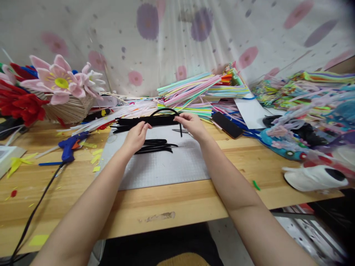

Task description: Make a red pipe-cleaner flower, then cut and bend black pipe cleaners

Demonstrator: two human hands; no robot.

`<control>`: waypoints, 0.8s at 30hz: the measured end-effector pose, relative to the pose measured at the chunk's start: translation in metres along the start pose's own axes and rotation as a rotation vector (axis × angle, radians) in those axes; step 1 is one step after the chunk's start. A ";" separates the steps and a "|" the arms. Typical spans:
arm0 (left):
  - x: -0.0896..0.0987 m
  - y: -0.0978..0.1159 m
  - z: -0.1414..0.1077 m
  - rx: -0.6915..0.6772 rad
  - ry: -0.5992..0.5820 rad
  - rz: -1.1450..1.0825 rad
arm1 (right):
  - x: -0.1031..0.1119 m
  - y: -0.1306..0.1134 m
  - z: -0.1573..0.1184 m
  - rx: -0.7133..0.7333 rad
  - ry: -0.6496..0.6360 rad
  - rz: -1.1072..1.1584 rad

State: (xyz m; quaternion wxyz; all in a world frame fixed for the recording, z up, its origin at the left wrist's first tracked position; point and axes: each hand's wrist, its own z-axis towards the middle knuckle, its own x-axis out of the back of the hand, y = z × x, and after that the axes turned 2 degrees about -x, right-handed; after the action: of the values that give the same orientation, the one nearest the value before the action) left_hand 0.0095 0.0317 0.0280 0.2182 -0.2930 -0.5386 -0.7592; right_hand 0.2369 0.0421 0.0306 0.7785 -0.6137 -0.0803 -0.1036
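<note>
My right hand (191, 126) pinches a black pipe cleaner (166, 109), bent into an arc, with one end hanging down below the fingers. My left hand (136, 136) has its fingers curled together beside the other side of the arc; whether it grips that strand is hidden. Behind both hands lies a thick bundle of straight black pipe cleaners (124, 122). Several folded black pipe cleaners (156, 145) rest on the grey cutting mat (166, 170), just right of my left hand. Scissors (177, 130), partly covered, lie by my right fingers.
A blue glue gun (68, 147) with a trailing cord lies left, near pink fuzzy flowers (59, 81). Colourful pipe cleaner bundles (191, 90) line the back. A black phone-like slab (227, 125) sits behind my right hand, and a white spool-like object (316, 178) at the right edge.
</note>
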 end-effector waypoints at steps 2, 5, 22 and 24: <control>-0.014 0.004 -0.007 0.158 -0.099 -0.440 | -0.010 -0.005 -0.005 -0.084 -0.185 0.165; -0.033 0.012 -0.016 0.391 -0.223 -0.986 | -0.026 -0.006 -0.011 -0.118 -0.297 0.280; -0.042 0.011 -0.027 0.520 -0.314 -1.156 | -0.048 0.003 -0.019 -0.119 -0.285 0.273; -0.042 0.011 -0.027 0.513 -0.314 -1.154 | -0.049 0.003 -0.019 -0.119 -0.290 0.281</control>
State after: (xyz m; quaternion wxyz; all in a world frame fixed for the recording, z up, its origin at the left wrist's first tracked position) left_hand 0.0416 0.0032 -0.0001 -0.2430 -0.0028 -0.7991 -0.5498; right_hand 0.1901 0.0272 0.0108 0.7279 -0.6725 -0.0989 0.0906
